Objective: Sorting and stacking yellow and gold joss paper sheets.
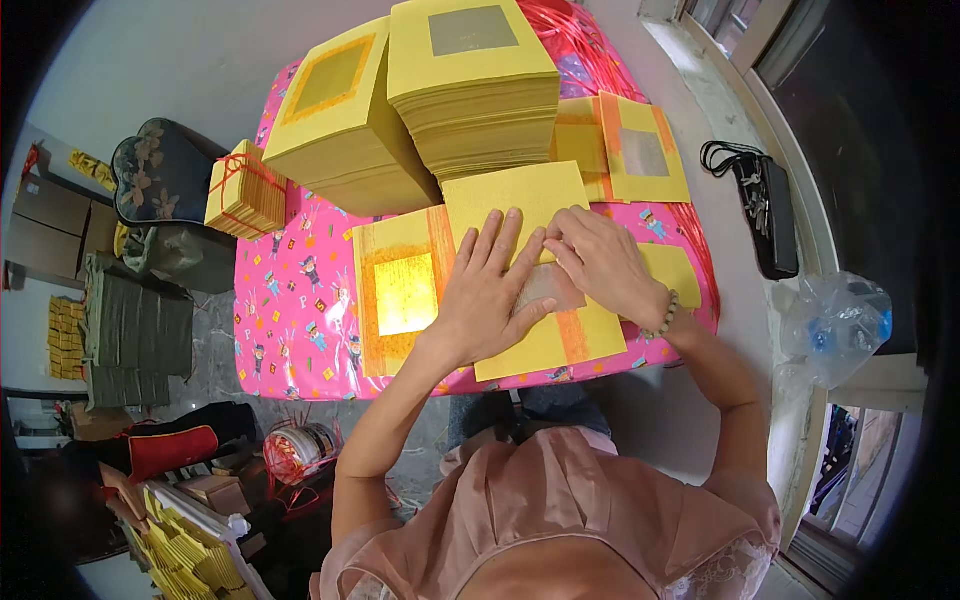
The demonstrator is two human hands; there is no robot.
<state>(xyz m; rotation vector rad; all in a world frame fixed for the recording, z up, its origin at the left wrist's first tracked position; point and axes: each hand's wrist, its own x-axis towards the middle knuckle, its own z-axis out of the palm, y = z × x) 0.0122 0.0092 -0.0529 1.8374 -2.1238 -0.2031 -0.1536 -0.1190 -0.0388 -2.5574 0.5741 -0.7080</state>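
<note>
Directly in front of me lies yellow paper (520, 356) with a silver foil patch and an orange band; its upper part is plain. My left hand (478, 295) rests flat on it with fingers spread, covering part of the foil. My right hand (612, 262), a bead bracelet at its wrist, has bent fingers and its thumb drawn in at the paper's middle, where it appears to pinch it. The exact grip is hidden. To the left is a yellow sheet (405, 292) with a shiny gold square. More yellow paper (668, 278) shows beyond my right wrist.
Two tall yellow paper stacks (475, 120) stand at the back of the pink patterned table (290, 330). A red-tied bundle (245, 192) sits left. More foil-patched sheets (645, 150) and red strands (590, 50) lie back right. A black pouch (765, 215) rests on the ledge.
</note>
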